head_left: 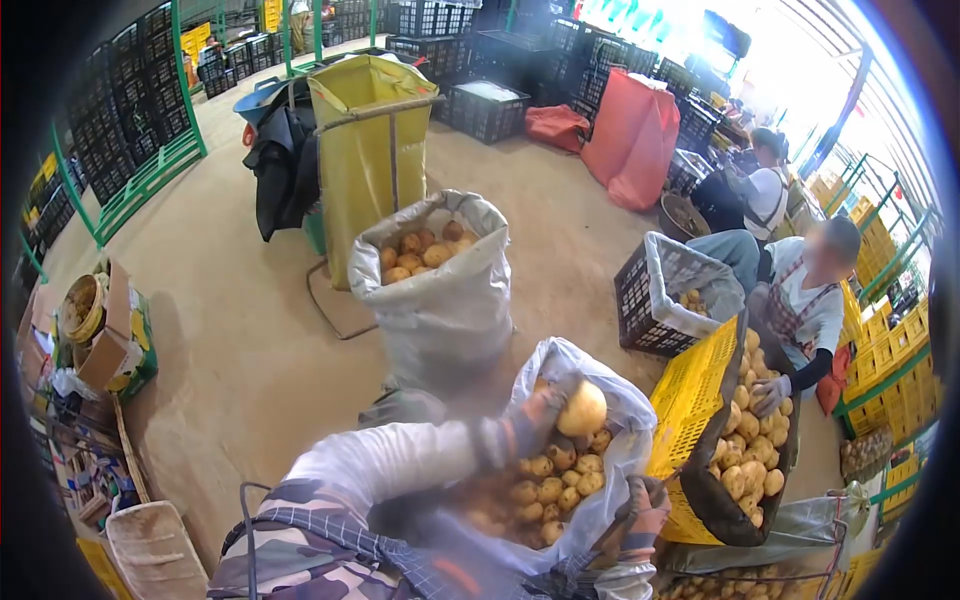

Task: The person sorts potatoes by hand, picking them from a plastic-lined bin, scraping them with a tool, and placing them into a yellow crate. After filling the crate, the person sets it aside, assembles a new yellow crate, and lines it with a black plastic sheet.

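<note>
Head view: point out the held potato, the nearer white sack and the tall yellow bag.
Held potato [584, 412]: head view, its uncovered side.
Nearer white sack [628, 408]: head view, plastic near its rim.
Tall yellow bag [355, 180]: head view, front wall.

One big, chunky, pale-yellow potato [583, 410] up in the left hand [540, 412], over the far side of a whitish plastic bag [632, 432]. Bag's wide open, kinda crumpled, with loads of smaller tan potatoes [558, 482] piled inside.
</note>
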Available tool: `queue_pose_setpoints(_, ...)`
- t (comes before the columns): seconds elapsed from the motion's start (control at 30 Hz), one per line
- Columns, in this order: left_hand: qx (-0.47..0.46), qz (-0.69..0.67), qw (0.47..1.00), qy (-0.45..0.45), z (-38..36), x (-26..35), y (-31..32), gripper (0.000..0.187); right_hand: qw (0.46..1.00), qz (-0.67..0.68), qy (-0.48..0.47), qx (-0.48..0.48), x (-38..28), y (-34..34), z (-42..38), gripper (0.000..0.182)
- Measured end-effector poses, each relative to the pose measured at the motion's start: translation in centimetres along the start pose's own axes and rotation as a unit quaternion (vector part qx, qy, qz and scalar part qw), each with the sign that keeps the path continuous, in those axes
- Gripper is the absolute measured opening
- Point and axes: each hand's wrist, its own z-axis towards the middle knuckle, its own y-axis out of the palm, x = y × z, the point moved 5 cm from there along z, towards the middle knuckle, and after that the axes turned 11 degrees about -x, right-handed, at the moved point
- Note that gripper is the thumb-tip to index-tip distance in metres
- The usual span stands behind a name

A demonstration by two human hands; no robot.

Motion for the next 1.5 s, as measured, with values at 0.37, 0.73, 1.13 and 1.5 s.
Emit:
queue_pose_setpoints(0.37,0.058,-0.413,0.907,-0.059,-1.9,2.9,-8.5,0.059,0.999,-0.002,0.044,-0.028,-2.2,3.5,0.5,0.017)
queue_pose_setpoints(0.73,-0.01,-0.22,0.966,-0.137,-2.7,2.6,-2.0,0.049,0.998,0.019,0.054,-0.031,-2.9,3.6,-0.6,0.019)
queue_pose_setpoints(1.13,-0.112,-0.105,0.972,-0.178,-2.4,-0.2,2.9,0.058,0.958,-0.249,0.014,-0.143,1.1,3.2,0.1,0.057)
queue_pose_setpoints(1.5,-0.113,-0.036,0.976,-0.184,-1.0,2.2,2.8,0.056,0.937,0.195,0.057,-0.283,-4.5,7.0,-1.5,0.077)
